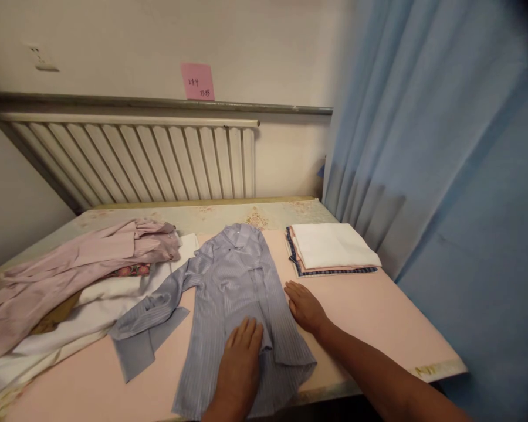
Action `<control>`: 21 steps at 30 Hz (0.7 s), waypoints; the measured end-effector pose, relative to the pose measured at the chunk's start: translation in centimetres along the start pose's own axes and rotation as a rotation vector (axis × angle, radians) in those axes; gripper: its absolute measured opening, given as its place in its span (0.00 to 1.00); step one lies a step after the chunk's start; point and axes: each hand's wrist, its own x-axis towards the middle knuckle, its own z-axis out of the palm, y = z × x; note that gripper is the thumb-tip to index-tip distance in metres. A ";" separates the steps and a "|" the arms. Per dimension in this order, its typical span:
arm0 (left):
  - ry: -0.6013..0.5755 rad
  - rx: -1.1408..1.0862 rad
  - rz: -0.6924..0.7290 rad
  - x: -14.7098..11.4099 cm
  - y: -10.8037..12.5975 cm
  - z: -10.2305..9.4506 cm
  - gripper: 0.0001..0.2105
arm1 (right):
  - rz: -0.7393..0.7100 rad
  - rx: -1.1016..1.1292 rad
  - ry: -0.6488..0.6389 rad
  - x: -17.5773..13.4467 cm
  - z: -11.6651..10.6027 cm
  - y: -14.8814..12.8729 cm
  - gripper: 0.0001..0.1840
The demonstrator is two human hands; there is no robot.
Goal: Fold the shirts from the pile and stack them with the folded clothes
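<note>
A blue-grey striped shirt (222, 293) lies spread on the pink table cover, collar toward the wall. Its left-side sleeve stretches out and bends down toward the front, while the other sleeve is folded in over the body. My left hand (242, 357) rests flat on the lower body of the shirt by the folded-in cuff, fingers extended. Along the shirt's right edge, my right hand (305, 306) lies with fingers stretched out, its fingertips beside or touching the fabric. Neither hand grips anything.
Loose garments, with a pink shirt (114, 249) on top, heap at the left. A folded stack with a white cloth (334, 245) uppermost sits at the right. The pink-covered table (356, 305) borders a blue curtain (422, 146); a radiator (158, 158) stands behind.
</note>
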 end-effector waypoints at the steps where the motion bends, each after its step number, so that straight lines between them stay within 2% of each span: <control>1: -0.020 0.026 0.034 -0.3 0.1 0.9 0.33 | 0.000 -0.002 -0.001 0.0 0.0 0.0 0.25; 4: -0.087 0.084 0.053 -1.1 0.2 4.2 0.33 | 0.001 -0.005 -0.005 0.0 -0.1 0.0 0.25; 7: -0.050 0.138 0.042 -1.6 0.2 6.2 0.35 | -0.002 -0.005 -0.004 0.0 0.0 0.0 0.25; 15: 0.054 0.207 0.103 -2.2 -0.4 6.6 0.35 | 0.000 -0.012 -0.022 0.0 -0.2 0.0 0.25; 21: 0.159 0.199 0.126 -2.4 -0.9 7.5 0.35 | -0.011 -0.011 0.010 0.0 -0.2 -0.1 0.25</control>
